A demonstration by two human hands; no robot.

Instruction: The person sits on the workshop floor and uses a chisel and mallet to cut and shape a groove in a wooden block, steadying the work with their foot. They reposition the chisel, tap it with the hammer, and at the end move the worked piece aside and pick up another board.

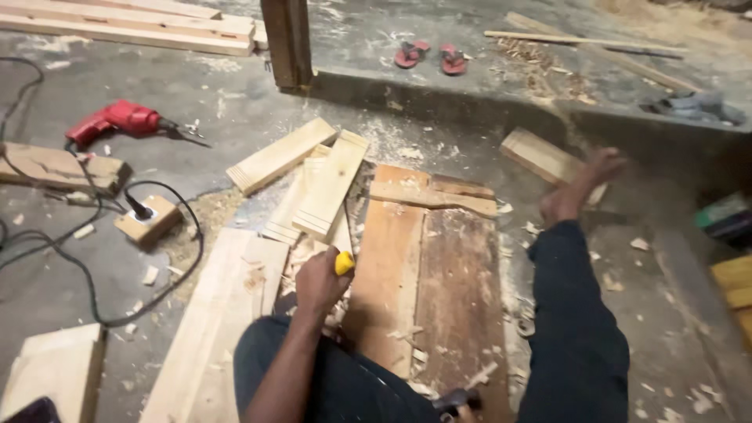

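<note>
Gripping yellow-handled tool [344, 262] — left hand [317, 283].

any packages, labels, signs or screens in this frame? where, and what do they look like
No signs, screens or readable labels.
Only candidate: green and dark box-like thing, far right edge on the floor, partly cut off; too unclear to call it a package.
Rest is bare wood, a red drill and a wooden socket block.

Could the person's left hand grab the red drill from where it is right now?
Probably not without leaning over. The left hand is wrapped around a yellow-handled tool near the planks, while the red drill lies far off to the left on the floor, past a wooden socket block and cables.
</note>
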